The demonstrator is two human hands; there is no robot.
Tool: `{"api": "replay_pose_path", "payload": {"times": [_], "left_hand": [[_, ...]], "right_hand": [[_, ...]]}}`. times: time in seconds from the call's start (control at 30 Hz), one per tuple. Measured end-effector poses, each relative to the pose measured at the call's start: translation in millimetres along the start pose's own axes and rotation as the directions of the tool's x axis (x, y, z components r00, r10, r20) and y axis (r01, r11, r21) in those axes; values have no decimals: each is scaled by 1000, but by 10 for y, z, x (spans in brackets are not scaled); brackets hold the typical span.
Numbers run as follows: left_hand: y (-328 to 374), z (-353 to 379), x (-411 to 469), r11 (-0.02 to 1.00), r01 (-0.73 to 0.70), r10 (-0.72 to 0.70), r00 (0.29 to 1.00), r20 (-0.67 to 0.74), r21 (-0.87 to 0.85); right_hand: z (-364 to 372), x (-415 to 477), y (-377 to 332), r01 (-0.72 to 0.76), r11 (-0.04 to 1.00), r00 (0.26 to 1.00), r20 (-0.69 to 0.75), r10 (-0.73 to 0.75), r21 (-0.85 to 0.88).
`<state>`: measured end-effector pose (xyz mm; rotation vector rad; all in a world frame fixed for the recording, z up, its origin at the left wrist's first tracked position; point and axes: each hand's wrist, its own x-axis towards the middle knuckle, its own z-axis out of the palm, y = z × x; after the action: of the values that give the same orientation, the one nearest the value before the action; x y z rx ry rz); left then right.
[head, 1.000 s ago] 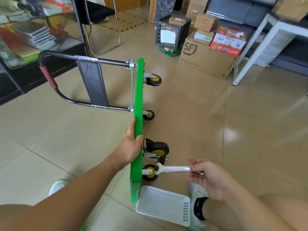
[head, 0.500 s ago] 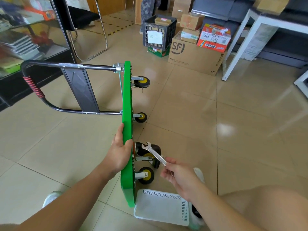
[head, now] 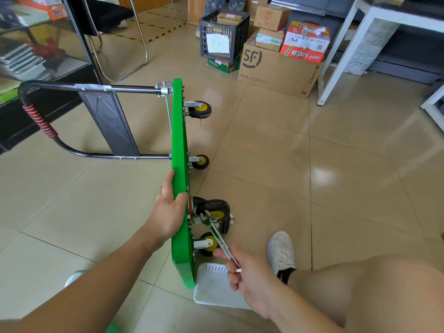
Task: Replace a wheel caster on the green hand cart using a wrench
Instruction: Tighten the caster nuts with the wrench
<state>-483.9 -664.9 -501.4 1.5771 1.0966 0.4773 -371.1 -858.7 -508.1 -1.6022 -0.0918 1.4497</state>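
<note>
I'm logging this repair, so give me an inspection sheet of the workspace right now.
Surface: tiled floor, glossy.
Job's things: green hand cart on edge, handle folded out; wrench head at the large caster mount.
Clutter: white basket by the cart's near end.
Grips: left hand steadies the deck edge; right hand holds the wrench.
Cables: nothing seen.
Surroundings: cardboard boxes, black crate, white table leg, glass cabinet.

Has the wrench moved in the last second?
Yes. The wrench swung from lying flat beside the lowest wheel to angling up, its open end now at the larger caster on the cart.
</note>
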Motion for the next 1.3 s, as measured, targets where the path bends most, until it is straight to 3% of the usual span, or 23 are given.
{"api": "replay_pose_path", "payload": {"times": [0.1, 0.23, 0.8, 1.0, 1.17, 1.3], "left_hand": [[0, -16, 8, 1000, 11, -11, 1000, 16, -9], [-6, -16, 14, 1000, 16, -16, 1000, 19, -12], [5, -27, -17, 1000, 17, -17, 999, 32, -23], [10, -27, -27, 1000, 12, -11, 999, 34, -27], [35, -17, -49, 999, 26, -25, 999, 28, -29], [57, -11, -64, 999, 28, -27, 999, 24, -30]], "right_hand": [[105, -45, 243, 15, 977, 999, -36, -23, -211], [194, -76, 383, 1, 938, 1000, -18, -8, -348], [477, -99, 75, -8, 994, 995, 97, 19, -106], [424, -116, 208, 35, 987, 998, 58, -26, -158], [459, -8, 275, 87, 973, 993, 100, -67, -214], [436, 69, 241, 97, 982, 986, 149, -73, -161]]}}
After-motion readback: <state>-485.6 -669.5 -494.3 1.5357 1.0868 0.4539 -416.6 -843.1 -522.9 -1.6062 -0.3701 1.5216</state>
